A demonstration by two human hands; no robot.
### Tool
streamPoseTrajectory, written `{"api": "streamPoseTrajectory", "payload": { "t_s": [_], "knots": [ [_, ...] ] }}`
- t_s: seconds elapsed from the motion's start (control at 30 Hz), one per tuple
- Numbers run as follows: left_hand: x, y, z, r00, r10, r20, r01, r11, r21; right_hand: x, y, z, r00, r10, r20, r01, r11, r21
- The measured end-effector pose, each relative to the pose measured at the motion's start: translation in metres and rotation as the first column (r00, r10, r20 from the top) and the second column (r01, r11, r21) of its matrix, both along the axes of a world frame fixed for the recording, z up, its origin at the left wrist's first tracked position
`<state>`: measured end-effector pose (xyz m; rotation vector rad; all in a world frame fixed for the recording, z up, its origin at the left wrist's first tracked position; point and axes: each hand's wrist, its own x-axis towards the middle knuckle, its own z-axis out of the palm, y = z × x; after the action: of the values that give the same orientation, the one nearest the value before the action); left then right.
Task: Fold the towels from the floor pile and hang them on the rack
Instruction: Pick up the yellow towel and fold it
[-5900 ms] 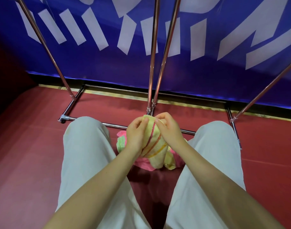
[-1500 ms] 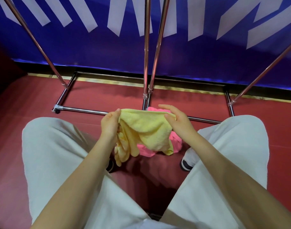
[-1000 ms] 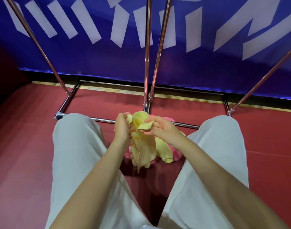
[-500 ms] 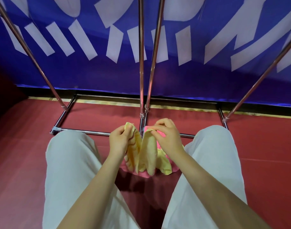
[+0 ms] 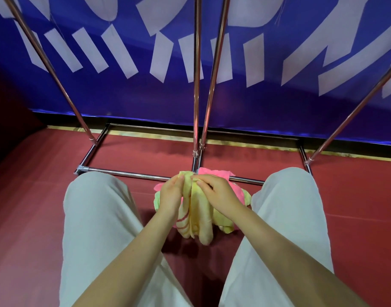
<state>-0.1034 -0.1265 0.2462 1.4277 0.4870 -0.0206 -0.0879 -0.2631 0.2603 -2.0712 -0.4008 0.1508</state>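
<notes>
A yellow towel [image 5: 199, 216] with red stripes hangs doubled between my hands, its folds drooping toward the floor. My left hand [image 5: 171, 196] pinches its top edge on the left, and my right hand [image 5: 216, 192] pinches the top edge right beside it, fingertips almost touching. Behind and under them lies the floor pile [image 5: 214, 172] of pink, green and yellow towels, partly hidden by my hands. The metal rack [image 5: 196, 85] rises just beyond the pile, its base bar [image 5: 128, 173] crossing the floor in front of my knees.
My knees in white trousers [image 5: 97, 213] flank the pile on both sides. A blue banner wall [image 5: 267, 103] stands close behind the rack. Slanted rack poles [image 5: 52, 69] run up at left and right. Red floor [image 5: 23, 196] spreads around.
My hands have come together, bringing the two held edges of the yellow towel side by side so it hangs doubled. The view has tipped slightly.
</notes>
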Motion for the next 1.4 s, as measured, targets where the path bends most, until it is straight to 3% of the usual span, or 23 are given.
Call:
{"api": "streamPoseTrajectory", "payload": {
  "t_s": [0.2, 0.4, 0.57, 0.73, 0.87, 0.97, 1.07, 1.17, 1.27, 1.4],
  "knots": [
    [0.0, -0.021, 0.012, 1.0, -0.012, 0.006, 0.013, 0.98, -0.199, 0.008, 0.002, 0.008, 0.979, -0.159, -0.126, 0.179, 0.97, 0.167],
    [0.003, -0.026, 0.017, 0.999, -0.036, -0.024, 0.029, 0.972, -0.234, 0.017, -0.001, 0.001, 0.947, -0.32, -0.013, 0.319, 0.94, 0.123],
    [0.005, -0.024, 0.015, 0.995, -0.048, -0.085, 0.024, 0.966, -0.257, 0.014, 0.0, 0.001, 0.969, -0.245, 0.039, 0.241, 0.966, 0.088],
    [0.007, -0.023, 0.011, 0.991, -0.115, -0.07, 0.095, 0.966, -0.241, 0.014, -0.001, 0.003, 0.957, -0.289, -0.015, 0.287, 0.944, 0.161],
    [0.007, -0.02, 0.003, 0.986, -0.165, -0.019, 0.163, 0.982, -0.1, 0.013, 0.0, -0.001, 0.954, -0.287, -0.085, 0.299, 0.936, 0.184],
    [0.008, -0.018, 0.003, 0.994, -0.111, -0.019, 0.111, 0.994, 0.02, 0.015, 0.001, 0.0, 0.951, -0.275, -0.143, 0.302, 0.928, 0.218],
    [0.009, -0.011, 0.011, 0.998, -0.057, 0.004, 0.057, 0.998, -0.008, 0.013, 0.0, -0.001, 0.959, -0.182, -0.216, 0.234, 0.941, 0.246],
    [0.01, -0.001, 0.017, 0.997, -0.039, 0.064, 0.043, 0.997, -0.071, 0.005, 0.003, -0.012, 0.967, -0.1, -0.236, 0.144, 0.973, 0.179],
    [0.009, 0.005, 0.022, 0.992, -0.025, 0.123, 0.025, 1.0, 0.001, -0.001, 0.01, -0.023, 0.962, -0.042, -0.27, 0.09, 0.982, 0.167],
    [0.01, 0.019, 0.033, 0.975, 0.12, 0.187, -0.127, 0.992, 0.027, -0.009, 0.013, -0.035, 0.971, 0.034, -0.236, -0.025, 0.999, 0.038]
  ]
}}
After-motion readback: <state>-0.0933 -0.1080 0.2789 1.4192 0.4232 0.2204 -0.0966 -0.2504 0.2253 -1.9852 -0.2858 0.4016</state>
